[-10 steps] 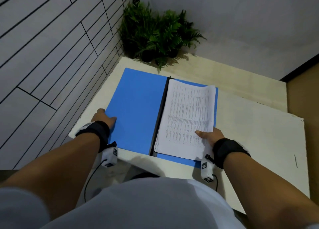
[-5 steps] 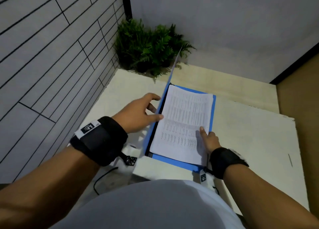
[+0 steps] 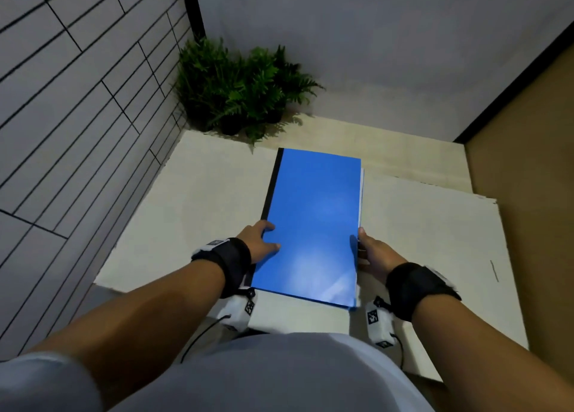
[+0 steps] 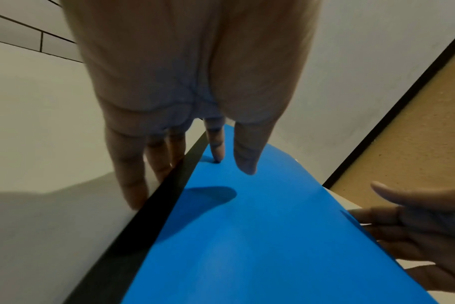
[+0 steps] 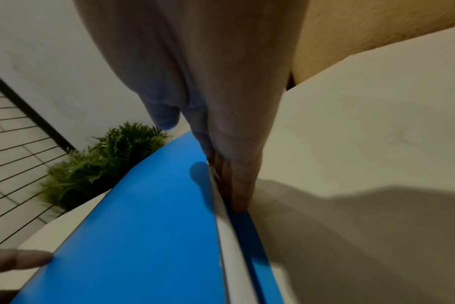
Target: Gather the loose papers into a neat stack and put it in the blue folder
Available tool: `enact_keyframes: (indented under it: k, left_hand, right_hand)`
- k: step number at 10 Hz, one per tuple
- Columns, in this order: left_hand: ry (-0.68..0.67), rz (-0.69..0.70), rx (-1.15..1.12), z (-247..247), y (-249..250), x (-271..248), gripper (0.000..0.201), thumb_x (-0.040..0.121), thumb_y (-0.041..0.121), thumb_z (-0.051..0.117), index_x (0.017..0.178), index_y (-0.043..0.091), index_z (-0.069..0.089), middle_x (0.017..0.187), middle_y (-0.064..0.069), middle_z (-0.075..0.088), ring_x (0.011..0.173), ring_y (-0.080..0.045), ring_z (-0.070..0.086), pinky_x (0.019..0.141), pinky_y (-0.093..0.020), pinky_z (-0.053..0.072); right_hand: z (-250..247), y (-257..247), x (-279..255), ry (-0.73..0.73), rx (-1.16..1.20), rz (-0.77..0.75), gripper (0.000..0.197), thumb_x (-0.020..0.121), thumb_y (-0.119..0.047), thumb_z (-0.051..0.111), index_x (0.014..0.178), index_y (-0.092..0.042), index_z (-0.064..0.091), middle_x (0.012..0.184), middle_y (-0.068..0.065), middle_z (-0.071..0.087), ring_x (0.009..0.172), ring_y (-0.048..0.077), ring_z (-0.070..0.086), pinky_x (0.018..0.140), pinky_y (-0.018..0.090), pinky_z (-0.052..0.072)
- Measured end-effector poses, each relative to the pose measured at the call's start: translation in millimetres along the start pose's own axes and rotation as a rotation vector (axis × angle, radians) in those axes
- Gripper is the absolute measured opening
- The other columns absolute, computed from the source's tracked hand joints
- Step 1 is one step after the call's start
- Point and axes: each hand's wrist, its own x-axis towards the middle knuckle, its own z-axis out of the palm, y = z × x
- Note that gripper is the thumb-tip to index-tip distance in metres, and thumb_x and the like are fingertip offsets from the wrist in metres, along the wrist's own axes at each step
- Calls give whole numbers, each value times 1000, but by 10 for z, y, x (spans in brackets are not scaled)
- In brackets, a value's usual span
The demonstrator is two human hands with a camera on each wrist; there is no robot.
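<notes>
The blue folder (image 3: 312, 225) lies closed on the pale table (image 3: 202, 213), its black spine (image 3: 271, 188) on the left. A thin white edge of the paper stack (image 3: 361, 191) shows along its right side between the covers (image 5: 227, 236). My left hand (image 3: 267, 237) rests at the spine, thumb and forefinger on the cover (image 4: 247, 236), the other fingers (image 4: 133, 185) straight on the table beside it. My right hand (image 3: 368, 250) lies against the folder's right edge, fingers (image 5: 237, 185) straight along the papers, thumb raised.
A green potted fern (image 3: 242, 92) stands in the far corner just beyond the folder. A tiled wall (image 3: 77, 116) runs along the left, and a brown wall (image 3: 528, 163) lies to the right. The table's near edge is right in front of my body.
My left hand swung the left cover up and over onto the papers, so the folder went from open to closed. My right hand slid off the sheet to the folder's right edge.
</notes>
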Motion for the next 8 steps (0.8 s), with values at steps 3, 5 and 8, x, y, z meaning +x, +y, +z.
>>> enact_keyframes:
  k: [3, 5, 8]
  left_hand:
    - [251, -217, -38, -635, -513, 48, 35, 90, 27, 65, 113, 8, 47, 127, -21, 56, 111, -35, 57, 89, -35, 44]
    - [465, -442, -46, -1271, -1020, -84, 47, 89, 21, 64, 126, -4, 47, 127, -24, 57, 114, -38, 57, 92, -38, 48]
    - [522, -449, 78, -1427, -1293, -88, 43, 86, 30, 64, 121, 6, 55, 126, -19, 53, 114, -37, 54, 93, -37, 47]
  right_hand:
    - [814, -106, 307, -121, -281, -34, 52, 102, -24, 45, 147, 0, 35, 152, 12, 40, 135, 28, 44, 109, 35, 36]
    - [1693, -336, 287, -335, -466, -41, 16, 101, -17, 44, 93, -13, 58, 97, 5, 58, 100, 25, 53, 76, 28, 41]
    - [1955, -520, 253, -370, -640, -112, 47, 99, -22, 49, 144, -10, 42, 138, 10, 51, 123, 27, 51, 99, 36, 41]
